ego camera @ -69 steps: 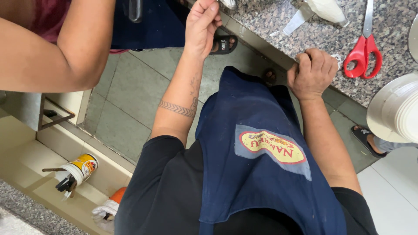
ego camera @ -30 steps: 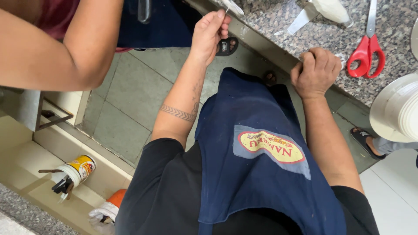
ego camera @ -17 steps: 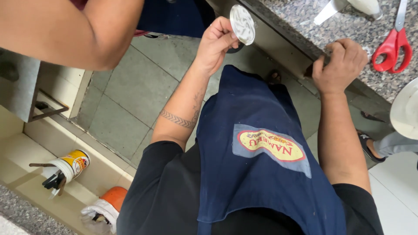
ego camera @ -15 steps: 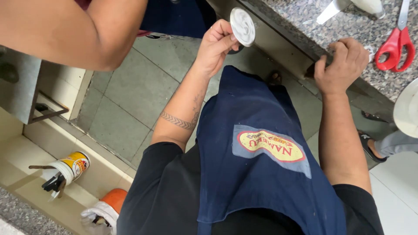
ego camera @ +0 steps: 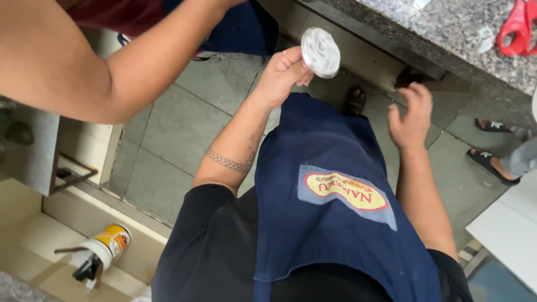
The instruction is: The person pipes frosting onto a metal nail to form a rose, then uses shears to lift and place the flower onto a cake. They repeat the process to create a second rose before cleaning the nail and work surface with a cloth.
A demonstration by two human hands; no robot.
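Head camera looks straight down along my body. My left hand [ego camera: 282, 75] is raised in front of me, and its fingers are closed around the edge of a small round disc [ego camera: 320, 52]. This disc is whitish-grey and flat, with a pattern of soft swirls on its face, a little like a moulded lid; if it is plastic or metal I cannot tell. It is held in the air above the floor, just below the edge of the counter [ego camera: 447, 39], not touching it.

My right hand [ego camera: 412, 114] is free, the fingers spread and a little curled, holding nothing. It hangs in the air under the counter edge, well apart from the disc.

The counter is polished granite, grey with dark and light speckles, and its front edge is a dark straight band. On it, at the upper right corner, lie red scissors [ego camera: 517, 25] with smooth plastic handles.

Over my black shirt I wear a dark blue apron [ego camera: 335, 223] of matte cloth, with an oval red and yellow patch. The floor [ego camera: 184, 128] is of large dull grey-green tiles.

Another person's bare arm [ego camera: 100, 61] crosses the upper left. At the lower left a white and yellow can [ego camera: 103, 251] stands on a pale ledge.
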